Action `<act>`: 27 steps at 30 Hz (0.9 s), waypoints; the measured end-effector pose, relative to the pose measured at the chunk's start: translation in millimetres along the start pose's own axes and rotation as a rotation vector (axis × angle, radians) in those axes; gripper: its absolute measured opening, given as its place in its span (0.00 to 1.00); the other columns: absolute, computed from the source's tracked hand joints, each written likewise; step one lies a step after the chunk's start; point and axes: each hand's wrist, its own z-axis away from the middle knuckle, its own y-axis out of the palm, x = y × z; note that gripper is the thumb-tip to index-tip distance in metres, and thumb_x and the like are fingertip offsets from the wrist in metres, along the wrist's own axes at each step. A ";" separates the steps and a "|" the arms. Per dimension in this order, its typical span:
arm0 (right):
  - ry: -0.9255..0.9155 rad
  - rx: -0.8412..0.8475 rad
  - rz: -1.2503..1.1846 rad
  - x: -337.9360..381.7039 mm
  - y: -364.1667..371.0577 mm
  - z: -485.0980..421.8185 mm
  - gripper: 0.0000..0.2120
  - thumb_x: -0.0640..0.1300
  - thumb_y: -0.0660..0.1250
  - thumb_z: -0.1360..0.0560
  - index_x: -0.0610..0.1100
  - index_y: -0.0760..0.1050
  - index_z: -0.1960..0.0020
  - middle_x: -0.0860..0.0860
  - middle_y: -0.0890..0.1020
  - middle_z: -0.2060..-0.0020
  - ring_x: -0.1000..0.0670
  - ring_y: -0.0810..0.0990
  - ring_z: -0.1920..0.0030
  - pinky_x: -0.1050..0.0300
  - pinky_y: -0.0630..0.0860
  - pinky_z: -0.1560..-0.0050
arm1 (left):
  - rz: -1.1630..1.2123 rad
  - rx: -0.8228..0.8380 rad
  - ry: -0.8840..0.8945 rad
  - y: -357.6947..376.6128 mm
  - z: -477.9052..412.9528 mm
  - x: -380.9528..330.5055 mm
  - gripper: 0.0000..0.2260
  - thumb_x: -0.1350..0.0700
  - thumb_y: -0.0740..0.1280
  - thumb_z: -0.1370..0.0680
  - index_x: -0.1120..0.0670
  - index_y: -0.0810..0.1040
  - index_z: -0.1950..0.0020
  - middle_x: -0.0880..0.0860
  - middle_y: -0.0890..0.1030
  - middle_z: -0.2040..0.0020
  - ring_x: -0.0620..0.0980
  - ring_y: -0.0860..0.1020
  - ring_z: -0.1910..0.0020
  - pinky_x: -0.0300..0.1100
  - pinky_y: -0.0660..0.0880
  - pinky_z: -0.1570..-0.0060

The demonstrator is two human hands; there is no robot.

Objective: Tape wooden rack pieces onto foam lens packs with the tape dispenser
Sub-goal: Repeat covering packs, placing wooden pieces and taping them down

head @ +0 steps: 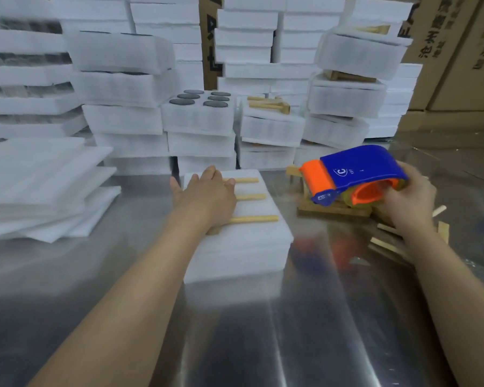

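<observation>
Head view: shiny steel worktable (pixel 263 331), two bare forearms reaching in. Left hand (pixel 207 195) lies flat, fingers spread, palm down on a light wooden rack piece with three round pegs (pixel 249 208); the pegs stick out to the right from under the hand. The rack piece rests on top of a white rectangular foam lens pack (pixel 241 247), which sits on the table at centre. Right hand (pixel 408 196) is closed around the rear of a blue-and-orange plastic tape dispenser (pixel 352 174), held above the table, well apart from the foam pack, orange nose pointing left. Beneath and behind the dispenser, a loose heap of more wooden rack parts (pixel 333 212) on the table; a few thin sticks (pixel 386 241) lie by the right wrist. Left edge: stack of flat white foam sheets (pixel 39 188). Back: piled white foam packs (pixel 129 88), one open pack showing dark round lenses (pixel 201 100); brown cardboard cartons (pixel 453 51) at upper right.
</observation>
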 end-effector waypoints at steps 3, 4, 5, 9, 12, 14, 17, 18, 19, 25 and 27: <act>0.047 0.039 0.049 -11.8 4.6 0.5 0.11 0.41 0.65 0.24 0.46 0.78 0.42 0.52 0.81 0.55 0.50 0.78 0.53 0.61 0.70 0.57 | -0.041 0.038 -0.010 -1.7 1.1 -0.8 0.23 0.47 0.41 0.17 0.48 0.53 0.22 0.47 0.44 0.20 0.57 0.49 0.22 0.66 0.39 0.29; 0.068 0.039 0.061 -14.4 6.0 0.0 0.10 0.41 0.65 0.24 0.45 0.79 0.44 0.52 0.80 0.59 0.48 0.79 0.55 0.59 0.71 0.59 | -0.031 0.062 -0.047 -5.6 1.1 -3.6 0.25 0.43 0.39 0.18 0.48 0.53 0.22 0.48 0.46 0.20 0.57 0.49 0.22 0.66 0.37 0.29; 0.088 0.039 0.067 -15.7 7.6 0.1 0.08 0.41 0.65 0.23 0.44 0.78 0.45 0.53 0.79 0.61 0.48 0.80 0.57 0.58 0.70 0.63 | -0.009 0.085 -0.109 -11.5 -0.5 -9.0 0.31 0.38 0.36 0.20 0.50 0.56 0.22 0.50 0.50 0.20 0.57 0.51 0.22 0.64 0.35 0.30; 0.101 0.042 0.088 -16.5 10.1 -2.3 0.09 0.41 0.64 0.23 0.43 0.78 0.44 0.50 0.80 0.60 0.50 0.79 0.60 0.60 0.68 0.67 | -0.088 0.197 -0.251 -35.1 -14.6 -49.2 0.47 0.32 0.30 0.25 0.58 0.78 0.37 0.61 0.75 0.34 0.61 0.61 0.26 0.62 0.29 0.32; 0.094 0.051 0.108 -17.5 10.2 -3.0 0.10 0.40 0.64 0.23 0.43 0.78 0.43 0.47 0.81 0.56 0.45 0.80 0.55 0.55 0.72 0.61 | -0.194 0.185 -0.242 -18.4 -10.0 -71.7 0.48 0.32 0.30 0.26 0.64 0.66 0.27 0.67 0.64 0.27 0.64 0.51 0.23 0.58 0.32 0.28; 0.073 0.057 0.115 -17.7 10.2 -1.6 0.12 0.40 0.64 0.24 0.46 0.77 0.41 0.48 0.82 0.53 0.45 0.80 0.51 0.49 0.76 0.53 | -0.121 0.012 -0.263 0.5 -7.9 -73.2 0.45 0.32 0.31 0.25 0.67 0.50 0.23 0.68 0.53 0.24 0.63 0.43 0.23 0.56 0.31 0.27; 0.032 0.085 0.081 -12.8 10.2 1.3 0.21 0.40 0.63 0.23 0.53 0.71 0.31 0.54 0.79 0.48 0.52 0.78 0.48 0.54 0.74 0.49 | -0.036 -0.262 -0.077 9.7 -15.4 -70.0 0.38 0.37 0.36 0.21 0.64 0.53 0.23 0.60 0.54 0.22 0.59 0.43 0.22 0.54 0.30 0.29; 0.035 0.100 0.066 -10.7 10.4 2.2 0.24 0.39 0.63 0.22 0.56 0.68 0.29 0.55 0.78 0.48 0.53 0.77 0.47 0.55 0.73 0.48 | -0.017 -0.294 0.062 9.9 -18.3 -70.5 0.34 0.39 0.39 0.19 0.62 0.58 0.24 0.58 0.57 0.22 0.57 0.44 0.22 0.53 0.32 0.28; 0.045 0.110 0.055 -8.9 10.4 3.3 0.25 0.39 0.62 0.22 0.57 0.67 0.28 0.56 0.78 0.47 0.53 0.76 0.46 0.54 0.73 0.47 | -0.006 -0.284 0.198 10.8 -20.3 -72.4 0.29 0.42 0.42 0.17 0.61 0.62 0.26 0.56 0.61 0.23 0.55 0.45 0.22 0.53 0.33 0.27; 0.065 0.086 0.126 5.2 8.7 8.4 0.31 0.33 0.59 0.25 0.60 0.66 0.29 0.49 0.81 0.45 0.49 0.77 0.48 0.47 0.77 0.48 | -0.058 -0.063 0.298 16.6 -28.8 -72.7 0.18 0.51 0.48 0.16 0.56 0.74 0.37 0.57 0.72 0.35 0.55 0.59 0.27 0.60 0.43 0.26; 0.023 0.071 0.191 11.9 9.3 8.5 0.34 0.32 0.59 0.27 0.60 0.66 0.29 0.49 0.81 0.48 0.47 0.78 0.50 0.48 0.77 0.51 | -0.029 -0.120 0.299 16.6 -29.7 -72.7 0.16 0.52 0.52 0.17 0.56 0.76 0.39 0.57 0.74 0.38 0.56 0.63 0.32 0.59 0.48 0.26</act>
